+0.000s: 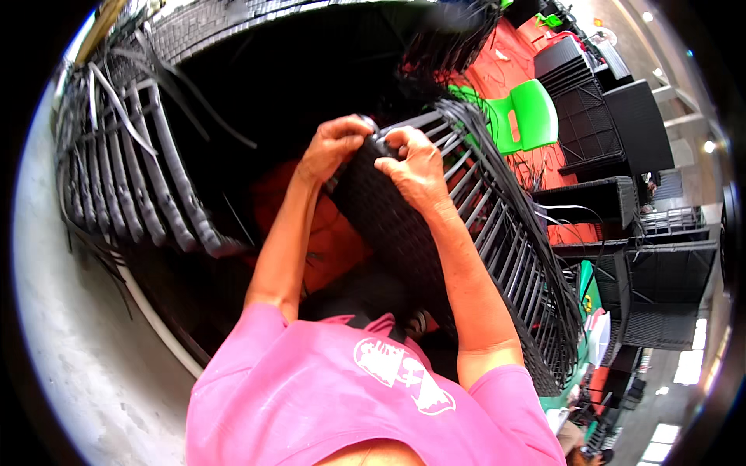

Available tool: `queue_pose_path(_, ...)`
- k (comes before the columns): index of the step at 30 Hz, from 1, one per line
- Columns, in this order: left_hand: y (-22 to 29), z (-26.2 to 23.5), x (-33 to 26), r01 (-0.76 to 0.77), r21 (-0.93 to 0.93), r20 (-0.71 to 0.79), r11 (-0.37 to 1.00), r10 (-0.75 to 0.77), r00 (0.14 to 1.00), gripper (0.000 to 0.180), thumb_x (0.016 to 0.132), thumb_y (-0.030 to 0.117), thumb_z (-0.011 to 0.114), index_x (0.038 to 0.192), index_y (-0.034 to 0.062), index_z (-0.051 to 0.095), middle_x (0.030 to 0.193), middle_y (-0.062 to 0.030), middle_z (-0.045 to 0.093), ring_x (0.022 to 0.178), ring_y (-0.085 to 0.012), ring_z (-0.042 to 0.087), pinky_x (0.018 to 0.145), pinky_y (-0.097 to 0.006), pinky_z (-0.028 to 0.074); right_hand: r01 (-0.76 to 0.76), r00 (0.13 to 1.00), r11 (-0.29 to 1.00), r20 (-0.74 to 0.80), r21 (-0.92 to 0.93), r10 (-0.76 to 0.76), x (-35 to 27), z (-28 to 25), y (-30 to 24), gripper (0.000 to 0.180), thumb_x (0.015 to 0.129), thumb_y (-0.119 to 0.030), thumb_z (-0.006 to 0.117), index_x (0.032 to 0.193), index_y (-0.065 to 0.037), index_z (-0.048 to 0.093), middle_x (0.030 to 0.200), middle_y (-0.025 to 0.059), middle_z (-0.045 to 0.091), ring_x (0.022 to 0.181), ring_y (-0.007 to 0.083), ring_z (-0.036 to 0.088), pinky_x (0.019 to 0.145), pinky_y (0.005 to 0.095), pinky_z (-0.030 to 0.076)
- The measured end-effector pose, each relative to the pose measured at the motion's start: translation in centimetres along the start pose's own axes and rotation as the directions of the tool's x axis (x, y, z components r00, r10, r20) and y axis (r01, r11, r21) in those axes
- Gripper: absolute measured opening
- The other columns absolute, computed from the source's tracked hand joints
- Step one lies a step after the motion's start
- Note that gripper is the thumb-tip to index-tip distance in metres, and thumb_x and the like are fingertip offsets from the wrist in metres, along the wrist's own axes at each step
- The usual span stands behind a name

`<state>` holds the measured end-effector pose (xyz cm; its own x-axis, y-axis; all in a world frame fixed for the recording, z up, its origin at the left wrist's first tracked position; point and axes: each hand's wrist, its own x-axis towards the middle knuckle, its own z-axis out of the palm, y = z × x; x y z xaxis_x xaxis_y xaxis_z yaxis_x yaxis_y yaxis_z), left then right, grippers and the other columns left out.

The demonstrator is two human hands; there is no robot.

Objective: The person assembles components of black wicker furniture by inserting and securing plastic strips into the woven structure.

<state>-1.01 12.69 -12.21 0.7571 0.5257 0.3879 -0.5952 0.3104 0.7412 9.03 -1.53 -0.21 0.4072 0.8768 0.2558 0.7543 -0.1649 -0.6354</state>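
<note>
A black woven wicker furniture panel (388, 213) stands before me, its slatted frame (497, 233) running down to the right. My left hand (336, 146) is closed at the panel's upper corner, fingertips and thumb pinching a dark, glossy strip (375, 138) that wraps the corner. On the other side of that corner, my right hand (418, 167) curls its fingers over the same strip, with its thumb pressed toward them. The strip's ends are too small and dark to make out. Loose black strips (536, 241) hang in a bundle along the frame's far edge.
To the left, another slatted frame (132, 171) with loose strips leans near a pale wall (78, 334). A bright green chair (524, 116) stands on the red floor (501, 66) at the back right. Several black wicker pieces (660, 299) are stacked along the right.
</note>
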Motion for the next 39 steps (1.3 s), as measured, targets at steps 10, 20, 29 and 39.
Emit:
queue_pose_path(10,0.0,0.4,1.6,-0.047,-0.265,0.127,0.963,0.084,0.988,0.021,0.078,0.010,0.077,0.097,0.0055,0.068,0.095,0.0005,0.062,0.087,-0.0078,0.054,0.082,-0.022,0.044,0.048,0.997,0.974,-0.049,-0.222,-0.061,-0.1,0.5,-2.6,0.029,0.067,-0.007,0.077,0.090,-0.004,0.059,0.091,0.0123,0.060,0.085,0.0304,0.059,0.076,0.0399,0.048)
queue_pose_path(20,0.4,2.5,1.5,-0.117,-0.179,-0.010,0.977,0.117,0.993,0.038,0.098,0.042,0.053,0.085,0.0084,0.064,0.078,0.0058,0.051,0.064,-0.0036,0.035,0.059,-0.018,0.030,0.077,0.993,0.978,-0.075,-0.195,-0.094,-0.6,1.3,-3.6,0.026,0.068,0.004,0.070,0.090,-0.001,0.057,0.088,0.0145,0.058,0.086,0.0343,0.060,0.078,0.0428,0.048)
queue_pose_path(29,0.1,2.4,1.3,-0.137,-0.139,-0.024,0.981,0.135,0.991,0.051,0.095,0.056,0.050,0.078,0.0089,0.060,0.081,0.0001,0.053,0.068,-0.0063,0.036,0.060,-0.020,0.029,0.140,0.978,0.943,-0.107,-0.301,-0.180,-0.7,1.9,-3.1,0.023,0.069,0.001,0.073,0.089,-0.002,0.062,0.086,0.0073,0.061,0.070,0.0199,0.056,0.066,0.0315,0.048)
queue_pose_path(39,0.0,2.4,1.2,-0.169,-0.139,-0.065,0.976,0.161,0.985,0.053,0.096,0.054,0.048,0.073,0.0081,0.059,0.077,-0.0010,0.053,0.070,-0.0083,0.038,0.060,-0.022,0.029,0.098,0.989,0.977,-0.089,-0.191,-0.117,-1.0,1.9,-3.8,0.025,0.069,0.007,0.067,0.092,0.000,0.060,0.087,0.0140,0.058,0.085,0.0333,0.059,0.076,0.0411,0.048)
